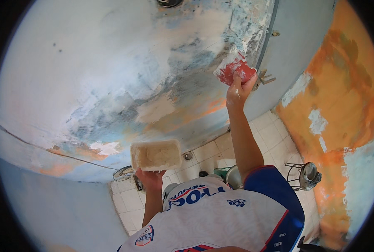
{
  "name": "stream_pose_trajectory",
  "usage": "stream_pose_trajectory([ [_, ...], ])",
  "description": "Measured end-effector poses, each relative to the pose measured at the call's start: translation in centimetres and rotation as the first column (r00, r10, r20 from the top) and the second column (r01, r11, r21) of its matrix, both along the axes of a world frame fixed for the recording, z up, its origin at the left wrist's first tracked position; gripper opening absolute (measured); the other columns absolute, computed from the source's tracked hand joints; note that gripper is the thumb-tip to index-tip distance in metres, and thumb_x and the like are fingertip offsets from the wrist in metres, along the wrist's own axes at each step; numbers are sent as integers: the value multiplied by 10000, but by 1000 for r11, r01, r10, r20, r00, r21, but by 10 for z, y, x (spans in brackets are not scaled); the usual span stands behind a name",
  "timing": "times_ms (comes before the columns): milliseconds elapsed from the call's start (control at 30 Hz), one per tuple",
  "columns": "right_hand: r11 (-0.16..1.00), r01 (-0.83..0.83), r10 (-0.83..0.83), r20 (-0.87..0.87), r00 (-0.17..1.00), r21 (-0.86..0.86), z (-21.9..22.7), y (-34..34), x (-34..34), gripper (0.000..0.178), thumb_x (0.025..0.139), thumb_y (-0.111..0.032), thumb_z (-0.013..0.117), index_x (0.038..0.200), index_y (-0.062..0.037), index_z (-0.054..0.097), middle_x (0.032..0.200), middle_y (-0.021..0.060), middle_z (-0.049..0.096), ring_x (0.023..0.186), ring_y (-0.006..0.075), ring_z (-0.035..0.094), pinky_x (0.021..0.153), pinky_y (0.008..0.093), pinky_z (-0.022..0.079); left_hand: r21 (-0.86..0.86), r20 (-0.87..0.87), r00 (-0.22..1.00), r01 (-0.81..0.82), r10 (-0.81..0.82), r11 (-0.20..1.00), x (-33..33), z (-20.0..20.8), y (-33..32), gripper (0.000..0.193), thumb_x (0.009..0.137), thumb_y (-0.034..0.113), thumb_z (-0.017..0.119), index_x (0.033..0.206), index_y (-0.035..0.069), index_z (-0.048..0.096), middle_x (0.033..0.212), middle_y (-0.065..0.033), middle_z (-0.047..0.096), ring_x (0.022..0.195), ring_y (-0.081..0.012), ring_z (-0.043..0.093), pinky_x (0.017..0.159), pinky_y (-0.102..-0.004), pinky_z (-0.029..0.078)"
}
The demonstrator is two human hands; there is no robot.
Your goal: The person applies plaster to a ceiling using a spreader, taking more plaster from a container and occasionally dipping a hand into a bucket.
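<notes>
The right hand (237, 90), raised high, grips a red, filler-smeared flat scraper (234, 68), its blade pressed against the patchy blue and white wall (111, 75) just beside a grey door frame (266, 38). The left hand (150, 178) curls under a rectangular white plastic tub of pale filler (156, 155), held near the chest above the white tiled floor (271, 134).

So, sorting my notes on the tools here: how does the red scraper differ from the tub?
The red scraper is flat and thin; the tub is a deep, pale rectangular container. The scraper is raised against the wall in the right hand; the tub is held lower, away from it, by the left hand. Both carry whitish filler.
</notes>
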State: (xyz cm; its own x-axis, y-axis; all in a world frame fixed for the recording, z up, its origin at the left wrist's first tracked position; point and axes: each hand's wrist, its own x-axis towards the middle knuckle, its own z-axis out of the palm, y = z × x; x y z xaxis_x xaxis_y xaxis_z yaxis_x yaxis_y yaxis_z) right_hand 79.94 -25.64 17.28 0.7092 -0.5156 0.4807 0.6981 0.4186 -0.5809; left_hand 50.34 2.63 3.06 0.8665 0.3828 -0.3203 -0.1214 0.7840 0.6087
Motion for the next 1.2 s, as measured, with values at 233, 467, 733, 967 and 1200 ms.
stream_pose_trajectory([
  [233,968,233,-234,-3,972,-95,-9,-13,56,291,985,-17,550,1241,-19,411,1135,76,574,1009,132,541,928,282,456,51,-74,996,-40,44,998,-1,4,-16,684,940,582,363,1489,181,433,1454,-117,509,1306,-372,536,915,-584,563],
  [467,406,685,-711,261,652,-605,-5,6,77,300,984,-46,520,1277,14,503,1259,208,546,1114,324,545,1010,424,421,88,-187,976,-99,114,991,9,15,-23,685,928,609,393,1457,178,451,1477,-113,452,1289,-359,525,933,-574,543],
  [733,265,487,-499,314,808,-832,-102,119,30,435,852,-46,629,1287,-62,605,1388,191,509,1245,424,452,1049,594,297,31,-167,980,-109,113,994,15,4,-11,684,927,606,423,1483,207,416,1507,-133,388,1334,-405,456,987,-647,483],
  [967,355,685,-720,282,635,-637,-36,34,58,354,937,30,569,1286,2,521,1229,250,517,1156,387,486,940,516,427,89,-78,994,-66,73,994,2,-1,5,737,922,618,418,1514,181,369,1527,-138,357,1377,-409,413,1022,-626,468],
  [1200,265,591,-486,424,765,-762,-87,154,30,418,889,-70,661,1298,-68,576,1315,181,519,1259,414,448,996,608,309,85,-200,968,-136,150,987,15,4,2,733,923,621,398,1508,181,359,1510,-157,349,1376,-391,417,1020,-628,466],
])
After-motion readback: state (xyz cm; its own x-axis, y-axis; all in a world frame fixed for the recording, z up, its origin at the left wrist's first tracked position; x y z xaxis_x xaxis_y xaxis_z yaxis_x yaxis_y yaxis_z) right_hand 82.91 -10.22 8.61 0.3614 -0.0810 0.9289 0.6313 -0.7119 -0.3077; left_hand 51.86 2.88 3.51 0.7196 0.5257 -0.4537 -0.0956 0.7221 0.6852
